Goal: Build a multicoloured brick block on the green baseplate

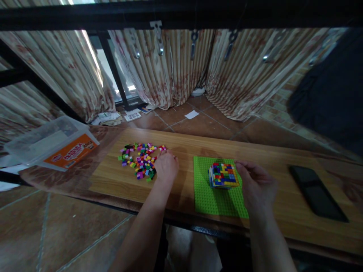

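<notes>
Orange label [70,151] on clear plastic box [36,140], lettering too blurred

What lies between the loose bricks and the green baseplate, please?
In the head view, the left hand is at the edge of the loose bricks, then a strip of wooden tabletop reaches to the green baseplate.

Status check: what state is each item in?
Green baseplate: lying flat
Brick block: assembled, on baseplate
Loose bricks: scattered
Black device: flat, screen dark
Clear box: lid unclear
Curtains: partly drawn
Left hand: at loose bricks, grip unclear
Right hand: beside brick block, grip unclear
</notes>
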Demonstrator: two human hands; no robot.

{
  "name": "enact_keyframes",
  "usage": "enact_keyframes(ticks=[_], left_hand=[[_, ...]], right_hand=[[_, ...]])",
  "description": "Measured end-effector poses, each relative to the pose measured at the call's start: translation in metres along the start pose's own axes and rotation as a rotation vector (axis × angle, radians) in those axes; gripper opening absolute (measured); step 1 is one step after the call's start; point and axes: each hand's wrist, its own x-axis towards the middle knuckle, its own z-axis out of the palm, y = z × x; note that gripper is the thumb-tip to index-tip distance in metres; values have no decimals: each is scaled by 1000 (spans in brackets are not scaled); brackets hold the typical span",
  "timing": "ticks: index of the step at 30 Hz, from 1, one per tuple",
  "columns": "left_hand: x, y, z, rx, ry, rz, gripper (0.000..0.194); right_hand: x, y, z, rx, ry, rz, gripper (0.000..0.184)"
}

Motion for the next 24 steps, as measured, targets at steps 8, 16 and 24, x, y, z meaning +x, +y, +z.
enact_keyframes(ticks=[8, 16, 24], left_hand=[[4, -4, -2, -320, 39, 141, 14], [-47, 39, -13, -972, -20, 445, 21], [-57, 54, -15, -1165, -107, 408, 25]], right_hand=[[-2, -5, 1, 6, -15, -55, 14], [-14, -24, 11, 39, -281, -98, 11], [-17, -29, 10, 116, -525, 12, 13]])
